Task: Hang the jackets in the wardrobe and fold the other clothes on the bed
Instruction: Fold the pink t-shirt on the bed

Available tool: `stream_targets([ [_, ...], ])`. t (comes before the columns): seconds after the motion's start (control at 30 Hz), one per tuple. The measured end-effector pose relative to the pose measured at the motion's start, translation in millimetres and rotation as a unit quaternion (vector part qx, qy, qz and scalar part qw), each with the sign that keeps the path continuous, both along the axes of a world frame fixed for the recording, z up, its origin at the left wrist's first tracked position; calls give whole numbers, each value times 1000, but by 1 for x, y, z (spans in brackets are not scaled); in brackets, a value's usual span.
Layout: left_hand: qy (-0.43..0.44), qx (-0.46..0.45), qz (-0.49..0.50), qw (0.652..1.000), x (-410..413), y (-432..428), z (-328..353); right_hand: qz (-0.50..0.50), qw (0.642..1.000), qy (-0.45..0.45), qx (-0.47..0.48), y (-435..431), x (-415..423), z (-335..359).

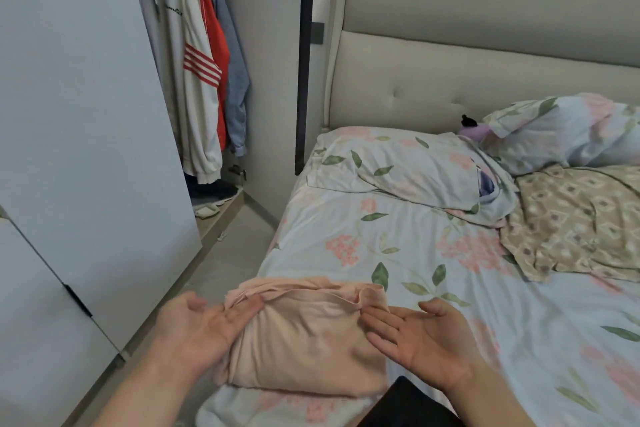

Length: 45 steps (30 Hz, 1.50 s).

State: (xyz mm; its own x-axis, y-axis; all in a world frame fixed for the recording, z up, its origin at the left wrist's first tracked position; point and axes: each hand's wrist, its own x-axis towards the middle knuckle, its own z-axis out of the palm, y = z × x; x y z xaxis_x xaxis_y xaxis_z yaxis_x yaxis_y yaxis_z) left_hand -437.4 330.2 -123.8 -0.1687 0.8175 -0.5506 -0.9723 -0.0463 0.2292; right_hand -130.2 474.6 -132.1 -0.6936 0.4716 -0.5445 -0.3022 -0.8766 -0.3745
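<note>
Left hand (204,326) and right hand (422,340), both relaxed with palms up, touch opposite sides of a folded pink garment (304,333) at the near edge of the bed (415,246), while jackets (194,55) hang in the wardrobe (266,45)

Under your hands a soft matt peach garment (304,336), thin creased floral cotton sheet (433,253), padded leather-look tufted headboard (450,62), smooth matt wardrobe door (86,132), striped knit-cuffed jacket (194,62).
</note>
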Motion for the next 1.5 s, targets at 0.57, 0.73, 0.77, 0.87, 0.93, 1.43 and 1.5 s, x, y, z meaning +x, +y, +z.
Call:
stream_targets([
  [0.57,545,-260,-128,787,-18,50,-64,76,733,-489,467,27,-40,-57],
  [0.73,521,-280,-199,781,-10,38,-73,159,731,-541,385,26,-42,-60],
  [0.77,505,-289,-204,787,-10,36,-73,143,775,-507,350,26,-40,-61],
  [0.87,468,-313,-245,789,-6,31,-70,120,849,-438,271,25,-37,-60],
  [0.93,475,-310,-260,781,-4,28,-69,143,839,-449,271,23,-37,-58],
  [1.43,703,-197,-136,670,16,36,-72,150,805,-454,351,15,-31,-64],
  [1.5,572,-215,-113,784,16,37,-72,146,806,-455,349,16,-31,-67],
])
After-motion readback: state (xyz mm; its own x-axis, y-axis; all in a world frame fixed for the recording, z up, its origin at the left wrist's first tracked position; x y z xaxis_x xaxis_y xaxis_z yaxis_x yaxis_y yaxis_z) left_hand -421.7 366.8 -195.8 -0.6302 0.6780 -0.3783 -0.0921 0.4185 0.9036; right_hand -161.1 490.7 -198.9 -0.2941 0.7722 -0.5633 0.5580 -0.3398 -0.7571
